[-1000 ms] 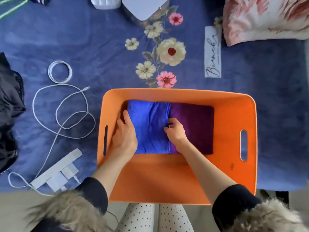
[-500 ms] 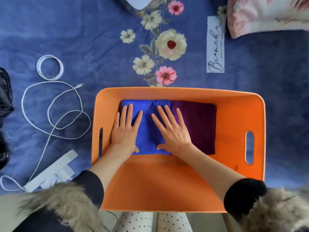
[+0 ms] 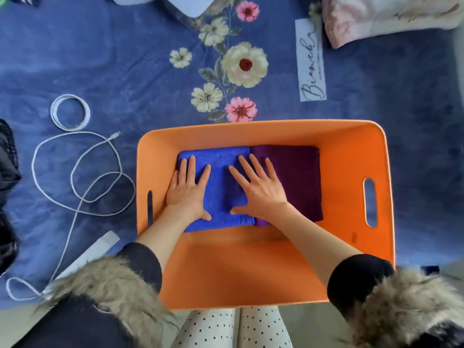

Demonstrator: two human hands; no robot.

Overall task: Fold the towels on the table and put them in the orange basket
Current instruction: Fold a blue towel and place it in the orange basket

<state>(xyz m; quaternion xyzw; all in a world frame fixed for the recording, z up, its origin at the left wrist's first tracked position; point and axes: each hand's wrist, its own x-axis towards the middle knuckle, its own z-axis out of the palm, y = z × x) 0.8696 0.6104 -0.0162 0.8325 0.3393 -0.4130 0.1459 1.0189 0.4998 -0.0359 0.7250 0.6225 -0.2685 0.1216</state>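
Both hands went from tucking to flat, left hand (image 3: pixel 187 190) and right hand (image 3: pixel 258 189) fingers spread pressing blue towel (image 3: pixel 218 197) beside purple towel (image 3: pixel 296 182) inside orange basket (image 3: pixel 351 156); placement looked done.

black sleeves (image 3: pixel 143 262), fur-trimmed cuffs (image 3: pixel 100 280), polka-dot leggings (image 3: pixel 208 330)

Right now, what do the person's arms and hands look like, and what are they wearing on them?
Both hands, left hand and right hand, are bare, with no gloves, rings or watch showing. The forearms are bare too. Dark sleeves are pushed up near the elbows, and shaggy tan-grey fur trim sits over each sleeve.
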